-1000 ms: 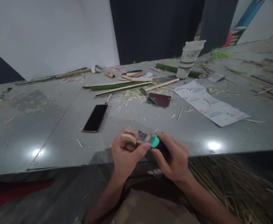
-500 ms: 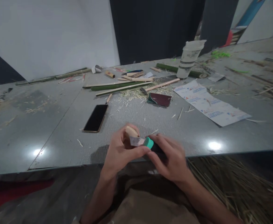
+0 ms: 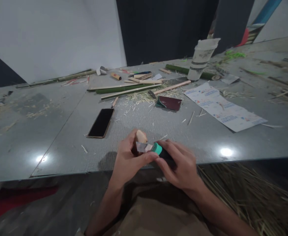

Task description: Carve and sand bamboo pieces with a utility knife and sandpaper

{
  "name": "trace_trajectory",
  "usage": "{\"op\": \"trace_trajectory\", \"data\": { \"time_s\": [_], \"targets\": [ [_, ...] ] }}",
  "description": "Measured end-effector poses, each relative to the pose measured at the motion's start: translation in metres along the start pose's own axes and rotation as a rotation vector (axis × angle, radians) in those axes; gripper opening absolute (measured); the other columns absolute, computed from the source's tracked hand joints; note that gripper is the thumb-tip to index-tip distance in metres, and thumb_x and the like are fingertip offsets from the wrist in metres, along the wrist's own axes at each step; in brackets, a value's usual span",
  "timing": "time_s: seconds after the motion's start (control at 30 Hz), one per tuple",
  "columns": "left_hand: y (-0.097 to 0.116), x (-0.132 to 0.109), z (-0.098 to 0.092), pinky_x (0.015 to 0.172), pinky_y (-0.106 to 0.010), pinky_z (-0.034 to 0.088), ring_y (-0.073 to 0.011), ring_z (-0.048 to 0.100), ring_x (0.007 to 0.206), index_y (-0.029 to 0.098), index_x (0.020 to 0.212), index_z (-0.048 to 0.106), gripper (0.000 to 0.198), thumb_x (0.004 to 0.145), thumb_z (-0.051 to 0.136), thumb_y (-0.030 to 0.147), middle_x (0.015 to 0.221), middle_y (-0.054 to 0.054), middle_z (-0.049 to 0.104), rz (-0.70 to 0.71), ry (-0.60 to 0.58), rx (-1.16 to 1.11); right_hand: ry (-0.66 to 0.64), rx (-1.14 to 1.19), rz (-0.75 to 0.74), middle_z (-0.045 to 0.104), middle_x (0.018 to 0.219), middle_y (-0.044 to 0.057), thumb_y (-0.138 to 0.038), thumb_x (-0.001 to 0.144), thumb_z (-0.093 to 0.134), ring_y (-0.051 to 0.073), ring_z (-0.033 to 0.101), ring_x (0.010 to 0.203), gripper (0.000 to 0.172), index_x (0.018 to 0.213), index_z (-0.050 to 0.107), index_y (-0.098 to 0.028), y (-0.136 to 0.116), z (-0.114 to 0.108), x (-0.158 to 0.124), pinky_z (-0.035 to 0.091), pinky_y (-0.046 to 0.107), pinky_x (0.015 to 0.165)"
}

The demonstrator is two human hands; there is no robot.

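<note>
Above the near edge of the worktop (image 3: 67,154), the left hand (image 3: 128,160) grasps a pale wooden piece (image 3: 141,136), its rounded end pointing up and away from the person; the rest is hidden in the grip. The right hand (image 3: 182,164) is wrapped round a knife (image 3: 157,148), whose long axis runs crosswise, blade (image 3: 141,147) pointing left, in front of the wood; contact is unclear. The left thumb rests by the knife's teal collar, probably to steady it, and the hands sit close together, likely for control. Beyond the left hand lies a phone (image 3: 101,123); beyond the right, a printed sheet (image 3: 225,108).
</note>
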State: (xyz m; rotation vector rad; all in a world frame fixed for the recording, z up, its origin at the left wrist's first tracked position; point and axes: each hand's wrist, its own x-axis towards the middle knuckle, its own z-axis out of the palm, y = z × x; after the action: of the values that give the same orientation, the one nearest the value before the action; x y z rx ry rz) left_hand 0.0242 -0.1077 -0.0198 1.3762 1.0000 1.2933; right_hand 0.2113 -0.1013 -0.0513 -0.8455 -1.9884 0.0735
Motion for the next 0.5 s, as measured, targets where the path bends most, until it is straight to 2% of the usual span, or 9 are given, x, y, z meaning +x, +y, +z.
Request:
{"op": "trace_trajectory", "data": {
  "time_s": [0.3,0.5],
  "targets": [
    [0.0015,-0.0029,-0.0009,0.049,-0.023,0.031,-0.008,0.034,0.053,0.022,0.083,0.053,0.033,0.083,0.085,0.033,0.069,0.007,0.044,-0.093,0.025,0.058,0.006,-0.029,0.01,0.073,0.093,0.006,-0.033,0.104,0.06,0.022,0.068,0.077,0.022,0.122,0.064,-0.02,0.0014,0.0011,-0.0019,0.051,0.033,0.065],
    [0.0005,-0.0025,0.0042,0.05,-0.024,0.03,-0.0087,0.035,0.055,0.021,0.078,0.052,0.042,0.086,0.086,0.044,0.068,0.007,0.042,-0.111,0.091,0.118,0.054,-0.067,0.039,0.073,0.092,0.005,-0.037,0.107,0.061,0.021,0.069,0.077,0.023,0.122,0.063,-0.02,0.0024,0.0051,-0.002,0.05,0.032,0.065]
  ]
}}
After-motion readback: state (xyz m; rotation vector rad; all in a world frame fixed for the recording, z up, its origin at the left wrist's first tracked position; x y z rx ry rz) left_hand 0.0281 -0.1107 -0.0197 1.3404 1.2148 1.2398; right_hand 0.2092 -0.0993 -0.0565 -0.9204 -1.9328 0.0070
